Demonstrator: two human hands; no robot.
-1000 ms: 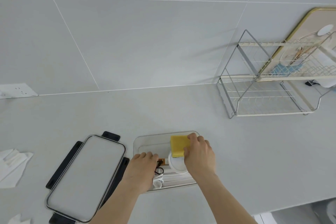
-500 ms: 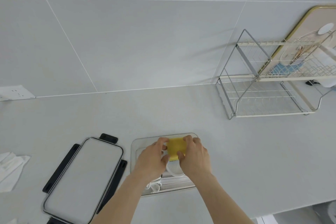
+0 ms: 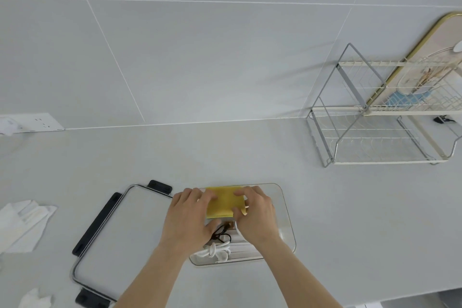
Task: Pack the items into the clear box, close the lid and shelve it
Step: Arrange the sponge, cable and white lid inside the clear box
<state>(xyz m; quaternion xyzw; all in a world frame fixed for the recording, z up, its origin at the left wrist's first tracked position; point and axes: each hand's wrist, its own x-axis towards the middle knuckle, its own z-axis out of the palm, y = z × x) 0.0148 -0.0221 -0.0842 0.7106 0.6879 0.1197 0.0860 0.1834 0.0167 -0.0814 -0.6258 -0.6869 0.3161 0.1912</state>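
The clear box (image 3: 287, 217) lies open on the counter in front of me. Inside it a yellow sponge (image 3: 224, 201) sits toward the far end, over other items. My left hand (image 3: 190, 220) presses on the sponge's left side and my right hand (image 3: 255, 215) holds its right side, fingers curled over the edge. Below the hands, a black cord (image 3: 220, 232) and a knotted white cord (image 3: 212, 251) lie in the box's near end. The box lid (image 3: 120, 237), clear with black clips, lies flat to the left of the box.
A two-tier wire rack (image 3: 375, 132) stands at the back right against the tiled wall, with a gold-rimmed board (image 3: 425, 57) behind it. Crumpled white paper (image 3: 22, 222) lies at the far left. A wall socket (image 3: 37, 121) sits at the left.
My left hand has moved from the box's near end up onto the sponge. Both hands have shifted the sponge left and down into the box.
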